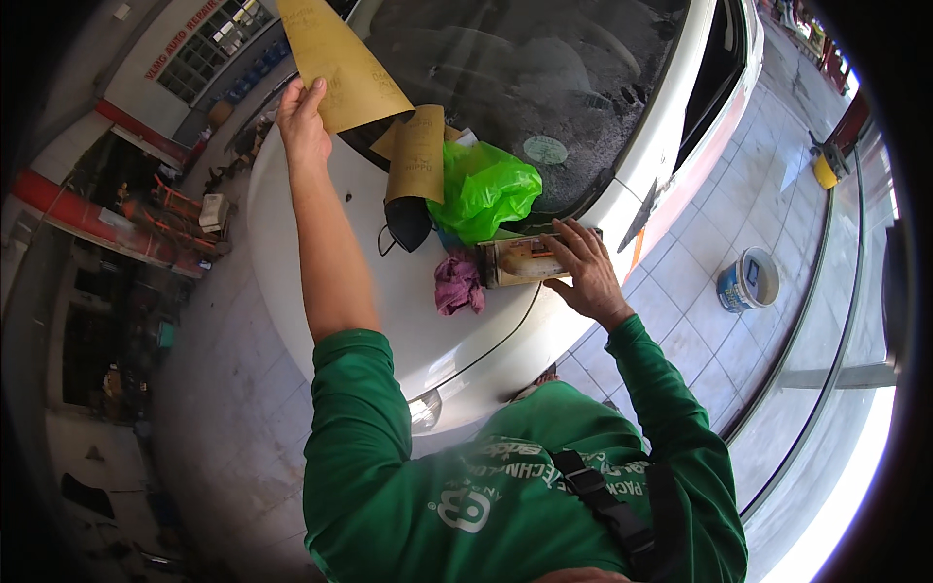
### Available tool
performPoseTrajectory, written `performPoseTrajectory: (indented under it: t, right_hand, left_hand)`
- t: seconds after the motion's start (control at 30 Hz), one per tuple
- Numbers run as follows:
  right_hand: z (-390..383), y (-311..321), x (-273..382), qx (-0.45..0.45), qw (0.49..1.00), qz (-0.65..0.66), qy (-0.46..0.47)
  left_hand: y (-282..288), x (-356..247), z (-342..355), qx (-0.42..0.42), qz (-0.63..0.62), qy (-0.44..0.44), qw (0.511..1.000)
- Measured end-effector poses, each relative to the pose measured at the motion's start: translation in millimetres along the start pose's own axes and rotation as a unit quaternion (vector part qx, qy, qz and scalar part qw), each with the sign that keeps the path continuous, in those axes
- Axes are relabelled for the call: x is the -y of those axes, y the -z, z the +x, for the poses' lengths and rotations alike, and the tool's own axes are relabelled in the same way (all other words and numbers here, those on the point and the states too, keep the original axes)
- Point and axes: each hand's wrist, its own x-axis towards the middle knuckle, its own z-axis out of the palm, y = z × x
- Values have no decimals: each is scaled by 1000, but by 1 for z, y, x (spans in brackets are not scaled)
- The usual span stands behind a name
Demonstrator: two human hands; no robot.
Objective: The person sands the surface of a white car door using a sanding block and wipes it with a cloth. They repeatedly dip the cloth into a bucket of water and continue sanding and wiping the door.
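My left hand [303,121] is raised over the white car bonnet [369,291] and pinches the lower corner of a large tan sheet of sandpaper [335,53]. My right hand [583,267] lies with its fingers spread on a worn rectangular box [515,260] that sits on the bonnet near the windscreen [525,68]. A second tan sheet [418,151] hangs folded over a black object [408,222]. Beside them lie a bright green plastic bag [481,189] and a crumpled purple rag [459,284].
A thin black cable [505,330] runs across the bonnet. On the tiled floor to the right stand a blue and white bucket [750,280] and a yellow object [824,170]. Workshop fronts with clutter line the left side.
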Motion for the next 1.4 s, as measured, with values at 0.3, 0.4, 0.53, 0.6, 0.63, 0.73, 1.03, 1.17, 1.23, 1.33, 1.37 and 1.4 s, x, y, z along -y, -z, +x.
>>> performPoseTrajectory:
  t: [0.3,0.4,0.53,0.6,0.63,0.73,1.03,1.17,1.23,1.33,1.37,1.4]
  right_hand:
    - [25,9,11,-55,997,-44,41]
    - [48,-3,-5,-70,996,-52,35]
    - [58,-4,-4,-39,997,-71,21]
    - [59,-1,5,-8,995,-103,9]
    - [52,-2,3,-15,997,-79,2]
    - [28,11,7,-46,998,-30,7]
    - [-85,59,-31,31,936,307,-168]
    - [-151,84,-53,56,901,341,-261]
    - [-169,88,-63,60,896,340,-277]
    - [-188,88,-69,62,892,339,-292]
    - [-198,85,-75,65,894,329,-299]
    - [-211,87,-78,68,894,314,-313]
  left_hand:
    - [-37,73,4,167,498,145,838]
    - [-16,122,-39,177,588,224,756]
    - [-3,153,-80,217,533,261,775]
    - [28,151,-70,159,539,195,804]
    - [30,147,-72,145,499,201,830]
    - [61,119,-74,111,407,220,880]
    - [109,55,-69,230,510,365,744]
    - [52,25,-76,273,524,430,683]
    - [62,3,-58,316,673,324,585]
    - [73,-29,-25,355,787,295,409]
    - [66,-30,-20,371,804,306,350]
    - [49,-31,-26,378,788,335,352]
